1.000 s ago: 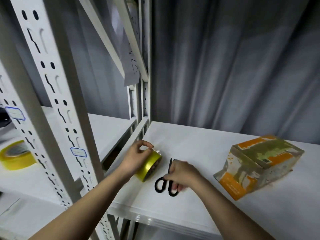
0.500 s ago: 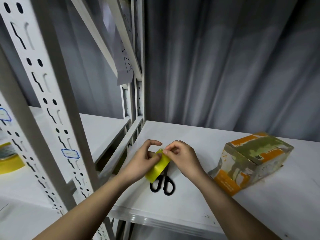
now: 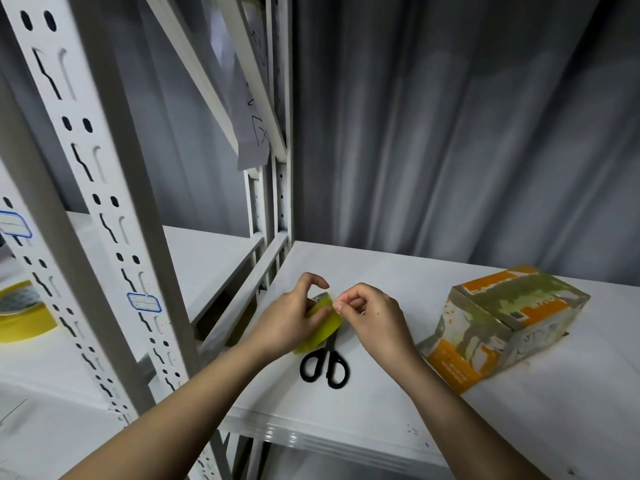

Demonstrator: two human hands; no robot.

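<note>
Left hand (image 3: 287,323) curls its fingers round the yellow tape roll (image 3: 325,329), which is tilted on edge with its band towards the person. Right hand (image 3: 375,317) pinches the roll's upper rim. Beneath the fingers lie the scissors (image 3: 325,365), their blades pointing away under the roll.

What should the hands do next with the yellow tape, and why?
Probably peel the loose end and pull out a strip. The left hand grips the tape roll, the right hand pinches at its rim, and the scissors lie on the shelf just beneath, ready to cut. The box sits nearby.
</note>
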